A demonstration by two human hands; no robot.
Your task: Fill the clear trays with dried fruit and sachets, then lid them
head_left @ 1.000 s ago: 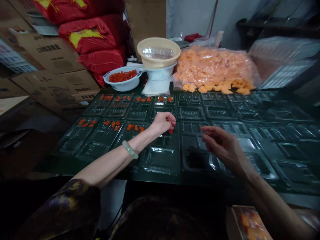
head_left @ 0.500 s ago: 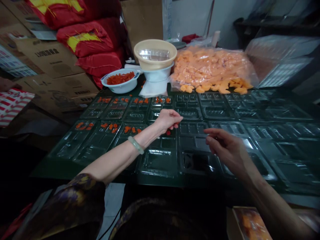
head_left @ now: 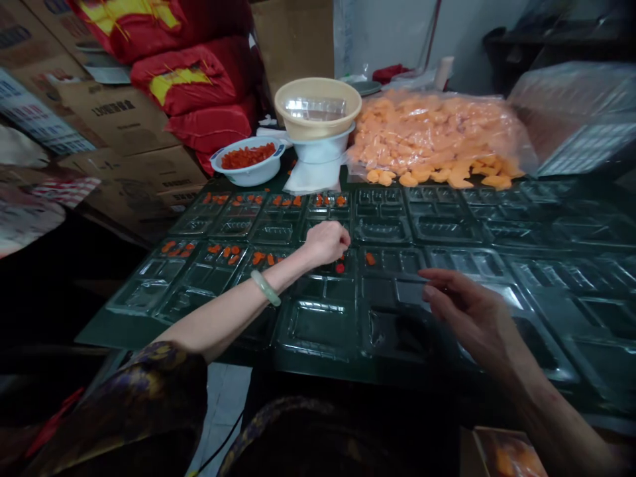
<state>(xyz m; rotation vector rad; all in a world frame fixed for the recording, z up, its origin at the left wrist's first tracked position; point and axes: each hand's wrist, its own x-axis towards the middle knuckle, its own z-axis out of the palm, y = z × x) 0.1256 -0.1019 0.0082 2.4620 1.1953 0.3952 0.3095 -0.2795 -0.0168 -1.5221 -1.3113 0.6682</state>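
Observation:
My left hand (head_left: 328,242), with a pale green bangle (head_left: 265,287) on the wrist, is curled closed over the top of a clear compartment tray (head_left: 318,321). Its fingertips are turned away, so anything inside them is hidden. A red piece (head_left: 340,268) lies just below it in that tray. In the top row of the neighbouring clear tray (head_left: 392,291) sits one small orange-red piece (head_left: 370,258). My right hand (head_left: 467,315) hovers over the trays to the right, fingers stretched forward and thumb apart, with nothing visible in it.
Two rows of clear trays cover the dark green table (head_left: 99,328); several left ones hold orange-red pieces. Behind stand a white basin (head_left: 253,173) of such pieces, a cream basin (head_left: 318,126) and a bag of orange chunks (head_left: 437,136). Another person (head_left: 30,218) is at left.
My left hand has drawn back a little to the left and curled tighter. An orange-red piece now shows in the tray right of it. The right hand keeps its pose; the view has shifted slightly.

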